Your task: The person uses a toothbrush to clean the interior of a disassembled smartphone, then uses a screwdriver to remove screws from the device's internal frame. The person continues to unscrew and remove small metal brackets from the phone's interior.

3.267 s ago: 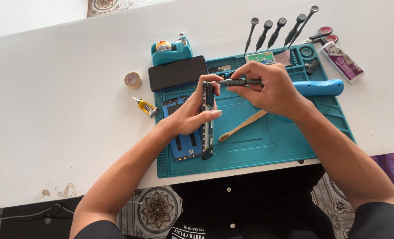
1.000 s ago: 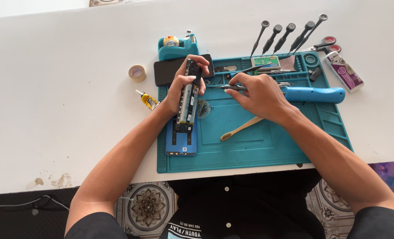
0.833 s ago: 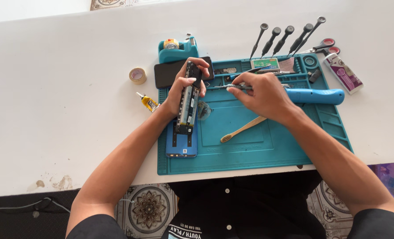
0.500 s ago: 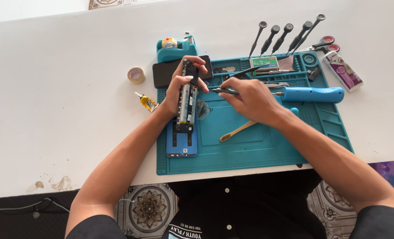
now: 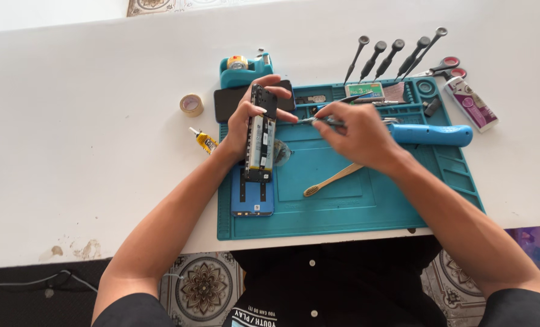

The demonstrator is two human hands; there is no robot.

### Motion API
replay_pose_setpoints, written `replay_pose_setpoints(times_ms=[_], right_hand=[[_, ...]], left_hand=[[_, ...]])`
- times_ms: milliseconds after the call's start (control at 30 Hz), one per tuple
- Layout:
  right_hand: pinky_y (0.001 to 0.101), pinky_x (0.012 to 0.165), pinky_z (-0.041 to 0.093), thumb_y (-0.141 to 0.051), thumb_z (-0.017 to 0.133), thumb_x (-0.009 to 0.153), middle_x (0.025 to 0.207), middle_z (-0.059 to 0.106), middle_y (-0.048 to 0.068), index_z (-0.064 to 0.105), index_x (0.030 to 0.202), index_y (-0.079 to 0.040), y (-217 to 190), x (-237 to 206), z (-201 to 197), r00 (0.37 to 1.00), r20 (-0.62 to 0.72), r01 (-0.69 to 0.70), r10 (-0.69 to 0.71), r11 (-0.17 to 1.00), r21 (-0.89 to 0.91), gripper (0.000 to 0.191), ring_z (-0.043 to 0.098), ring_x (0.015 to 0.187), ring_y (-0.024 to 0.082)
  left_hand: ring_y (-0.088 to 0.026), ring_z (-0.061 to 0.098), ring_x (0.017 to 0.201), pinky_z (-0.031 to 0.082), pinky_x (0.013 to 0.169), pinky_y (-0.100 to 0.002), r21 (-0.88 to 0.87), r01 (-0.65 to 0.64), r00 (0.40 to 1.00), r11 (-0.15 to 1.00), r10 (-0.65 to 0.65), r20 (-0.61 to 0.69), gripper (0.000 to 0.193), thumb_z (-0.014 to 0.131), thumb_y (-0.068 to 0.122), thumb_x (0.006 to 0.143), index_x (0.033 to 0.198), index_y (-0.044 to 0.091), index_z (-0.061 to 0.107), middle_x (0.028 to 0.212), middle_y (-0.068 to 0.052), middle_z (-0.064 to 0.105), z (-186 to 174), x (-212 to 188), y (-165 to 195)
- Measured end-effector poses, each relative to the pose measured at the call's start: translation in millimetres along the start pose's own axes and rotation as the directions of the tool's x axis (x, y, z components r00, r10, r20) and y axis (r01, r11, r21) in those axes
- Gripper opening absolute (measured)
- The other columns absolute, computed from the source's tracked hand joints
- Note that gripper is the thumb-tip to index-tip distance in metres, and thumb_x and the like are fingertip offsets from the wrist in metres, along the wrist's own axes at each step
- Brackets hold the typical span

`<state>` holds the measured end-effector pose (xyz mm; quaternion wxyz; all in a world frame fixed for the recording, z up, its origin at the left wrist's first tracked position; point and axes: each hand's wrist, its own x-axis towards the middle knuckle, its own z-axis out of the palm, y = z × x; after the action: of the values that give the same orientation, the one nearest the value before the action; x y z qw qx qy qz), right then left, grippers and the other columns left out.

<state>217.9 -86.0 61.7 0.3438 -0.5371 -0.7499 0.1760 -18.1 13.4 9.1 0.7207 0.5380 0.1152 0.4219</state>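
Firmly: left hand [image 5: 244,124] grips phone [image 5: 261,136] (opened).

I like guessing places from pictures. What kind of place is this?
Probably a phone repair bench. A teal repair mat lies on a white table, the left hand holds an opened phone, and a row of small screwdrivers lies beyond the mat.
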Motion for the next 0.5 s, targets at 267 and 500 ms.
replay_pose_setpoints(times_ms=[267, 500], right_hand=[[0.0215, 0.049, 0.046, -0.013, 0.074, 0.092, 0.071, 0.071, 0.004, 0.076, 0.102, 0.0, 0.0, -3.1, -9.8, 0.997, -0.045, 0.058, -0.055, 0.997, 0.058, 0.016, 0.06, 0.056, 0.005], [0.0254, 0.044, 0.035, -0.013, 0.072, 0.096, 0.058, 0.061, 0.002, 0.076, 0.103, 0.0, 1.6, -1.2, -12.4, 0.996, -0.085, 0.04, -0.038, 0.999, 0.028, 0.016, 0.05, 0.048, 0.005]], left_hand=[[-0.039, 0.073, 0.103, 0.056, 0.101, -0.045, 0.038, 0.08, 0.997, 0.996, -0.079, -0.016, 0.082, 0.048, 0.024, 0.073, 0.15, -0.002, 0.041, 0.134, -0.024, 0.059, 0.3, 1.6, 5.1], [-0.037, 0.074, 0.099, 0.056, 0.101, -0.043, 0.093, 0.067, 0.997, 0.993, -0.069, 0.018, 0.075, 0.048, 0.025, 0.075, 0.145, -0.004, 0.045, 0.129, -0.024, 0.062, -0.6, 2.6, 5.8]])
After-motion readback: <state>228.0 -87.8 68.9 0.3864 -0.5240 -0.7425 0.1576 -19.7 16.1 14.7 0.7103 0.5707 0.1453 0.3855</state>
